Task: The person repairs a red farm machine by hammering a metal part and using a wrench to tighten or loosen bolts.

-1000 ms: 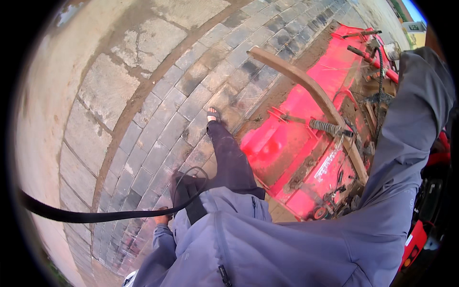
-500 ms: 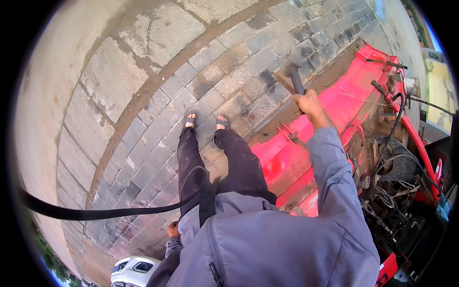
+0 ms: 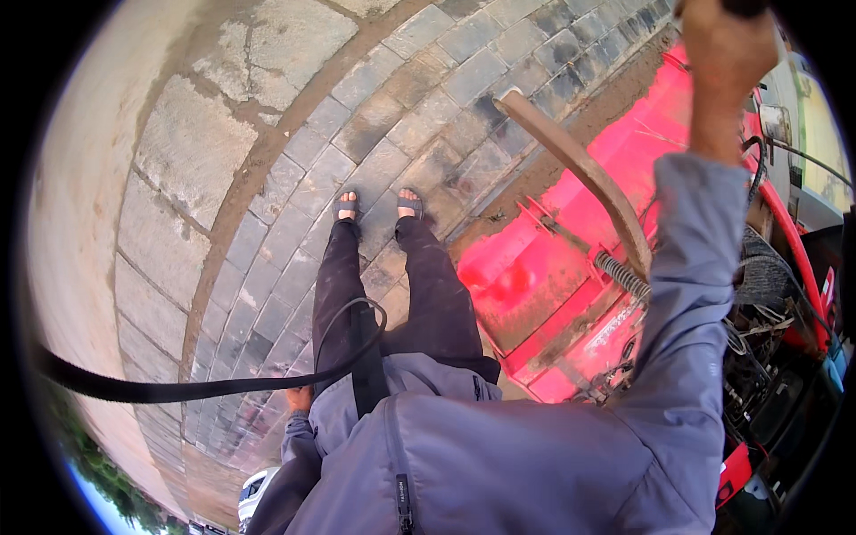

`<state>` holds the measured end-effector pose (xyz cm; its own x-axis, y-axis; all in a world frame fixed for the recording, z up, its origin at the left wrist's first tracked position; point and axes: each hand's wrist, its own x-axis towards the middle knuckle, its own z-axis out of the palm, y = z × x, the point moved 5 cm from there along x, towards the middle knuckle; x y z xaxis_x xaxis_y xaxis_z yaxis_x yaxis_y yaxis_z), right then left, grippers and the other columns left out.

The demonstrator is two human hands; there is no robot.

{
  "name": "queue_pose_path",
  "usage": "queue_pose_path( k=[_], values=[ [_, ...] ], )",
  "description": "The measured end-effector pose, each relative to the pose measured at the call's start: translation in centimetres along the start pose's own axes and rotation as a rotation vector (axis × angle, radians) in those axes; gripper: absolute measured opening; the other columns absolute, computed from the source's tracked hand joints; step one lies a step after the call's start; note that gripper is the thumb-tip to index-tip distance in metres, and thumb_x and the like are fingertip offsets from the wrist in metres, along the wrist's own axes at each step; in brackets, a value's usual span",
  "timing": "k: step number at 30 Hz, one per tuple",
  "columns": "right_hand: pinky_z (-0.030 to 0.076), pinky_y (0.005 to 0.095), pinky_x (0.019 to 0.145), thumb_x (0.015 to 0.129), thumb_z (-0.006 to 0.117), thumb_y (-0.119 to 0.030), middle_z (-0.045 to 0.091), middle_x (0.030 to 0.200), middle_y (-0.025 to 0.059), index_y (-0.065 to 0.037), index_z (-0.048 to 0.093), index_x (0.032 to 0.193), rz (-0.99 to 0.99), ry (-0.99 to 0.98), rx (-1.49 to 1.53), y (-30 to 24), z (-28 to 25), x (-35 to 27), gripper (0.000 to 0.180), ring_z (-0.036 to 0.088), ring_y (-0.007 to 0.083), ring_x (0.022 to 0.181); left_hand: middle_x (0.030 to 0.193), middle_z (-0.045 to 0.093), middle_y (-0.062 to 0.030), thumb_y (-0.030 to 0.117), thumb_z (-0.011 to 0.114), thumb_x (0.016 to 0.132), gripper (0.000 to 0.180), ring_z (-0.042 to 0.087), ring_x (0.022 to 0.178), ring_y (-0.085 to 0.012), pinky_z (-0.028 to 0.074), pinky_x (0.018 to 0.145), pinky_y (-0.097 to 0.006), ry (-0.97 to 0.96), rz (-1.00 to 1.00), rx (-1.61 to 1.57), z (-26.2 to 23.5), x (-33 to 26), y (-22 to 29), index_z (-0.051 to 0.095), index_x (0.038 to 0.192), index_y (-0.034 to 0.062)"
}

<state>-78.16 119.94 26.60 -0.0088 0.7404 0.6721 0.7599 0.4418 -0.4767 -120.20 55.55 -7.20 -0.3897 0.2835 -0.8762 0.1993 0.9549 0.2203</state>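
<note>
My right hand [image 3: 727, 53] is raised high at the upper right, closed around the dark end of a hammer [image 3: 745, 5]; the rest of the tool is cut off by the picture's edge. Below it lies a red metal machine frame [image 3: 508, 290], smeared with mud. A curved brown metal bar [image 3: 584, 165] arches over this frame, its lower end close to a coil spring [image 3: 621, 275] and my right sleeve. My left hand [image 3: 300, 398] hangs low beside my hip, partly seen, and its fingers are too small to make out.
Grey paving bricks [image 3: 374, 165] lie under my sandalled feet, with larger slabs [image 3: 192, 147] to the left. A black strap [image 3: 205, 395] crosses the left side. Hoses and dark machine parts [image 3: 758, 374] fill the right. A white vehicle part [image 3: 254, 495] shows at the lower left.
My right hand has swung up and right with the hammer, whose head has left the view. The curved bar, mostly behind my arm before, now shows. My left hand has shifted slightly left and up.
</note>
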Motion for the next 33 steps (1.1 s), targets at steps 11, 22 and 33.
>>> queue_pose_path(
  k=[11, 22, 33],
  values=[
    [0.041, 0.0313, 0.035, 0.079, 0.058, -0.007, 0.049, 0.053, 0.0047, 0.002, 0.054, 0.08, 1.522, -0.249, 0.236, 16.8, -5.7, -35.8, 0.01, 0.046, 0.0152, 0.037, 0.089, 0.07, -0.014, 0.023, 0.062, 0.08, 0.031, 0.065, 0.084, -0.0192, 0.05, 0.077, -0.03, -0.114, 0.113, 0.253, -4.2, 3.6, 0.0, 0.068, 0.1, -0.0013],
    [0.041, 0.0287, 0.042, 0.082, 0.06, -0.011, 0.049, 0.062, 0.0028, -0.004, 0.052, 0.088, 2.196, 0.334, 0.93, 5.1, -4.2, -53.1, 0.012, 0.047, 0.013, 0.048, 0.081, 0.065, -0.0136, 0.013, 0.057, 0.083, 0.027, 0.058, 0.055, -0.0154, 0.045, 0.046, -0.026, -0.132, 0.068, -0.027, -7.8, 8.2, 20.6, 0.057, 0.103, -0.0054],
    [0.035, 0.024, 0.04, 0.079, 0.059, -0.007, 0.043, 0.058, -0.0012, -0.008, 0.048, 0.083, 1.887, 0.611, 1.53, 23.0, -4.2, -52.5, 0.012, 0.041, 0.0083, 0.045, 0.079, 0.065, -0.0116, 0.015, 0.06, 0.081, 0.022, 0.061, 0.058, -0.0163, 0.049, 0.052, -0.026, -0.161, 0.347, 0.657, -4.7, 3.8, 33.0, 0.062, 0.091, -0.0045]
  ],
)
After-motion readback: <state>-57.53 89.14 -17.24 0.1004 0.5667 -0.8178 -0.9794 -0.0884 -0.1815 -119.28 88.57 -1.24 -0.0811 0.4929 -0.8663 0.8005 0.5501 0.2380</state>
